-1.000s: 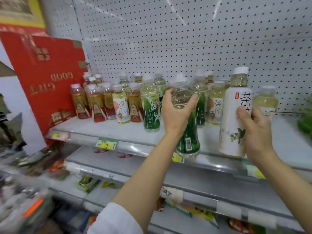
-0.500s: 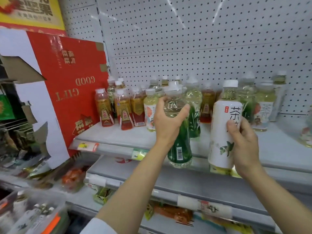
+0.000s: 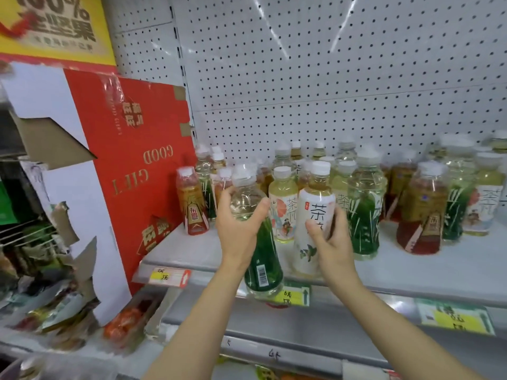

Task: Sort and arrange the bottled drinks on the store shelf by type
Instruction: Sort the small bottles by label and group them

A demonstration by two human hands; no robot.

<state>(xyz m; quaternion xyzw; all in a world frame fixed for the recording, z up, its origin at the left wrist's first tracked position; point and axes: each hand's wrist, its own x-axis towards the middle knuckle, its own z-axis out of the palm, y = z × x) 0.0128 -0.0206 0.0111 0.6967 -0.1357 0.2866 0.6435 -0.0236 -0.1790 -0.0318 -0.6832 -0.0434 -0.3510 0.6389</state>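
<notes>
My left hand [image 3: 240, 229] grips a green-label bottle [image 3: 262, 259] around its clear upper part, holding it in front of the white shelf's [image 3: 411, 267] front edge. My right hand [image 3: 330, 241] grips a white-label tea bottle [image 3: 312, 215] just to its right, low over the shelf's front. Behind them on the shelf stand several mixed bottles: an amber red-label bottle [image 3: 192, 201] at the left, a pale floral-label bottle [image 3: 284, 204], another green-label bottle [image 3: 365, 212], and a red-label bottle [image 3: 424, 212] further right.
A red cardboard gift box [image 3: 131, 171] leans against the shelf's left end. White pegboard [image 3: 329, 78] backs the shelf. Yellow and green price tags [image 3: 293, 294] line the front rail. A lower shelf [image 3: 301, 325] and snack packets [image 3: 55, 311] lie below and to the left.
Both hands have carried their bottles leftward along the shelf and closer together. The camera view has swung left, bringing more of the red box into sight.
</notes>
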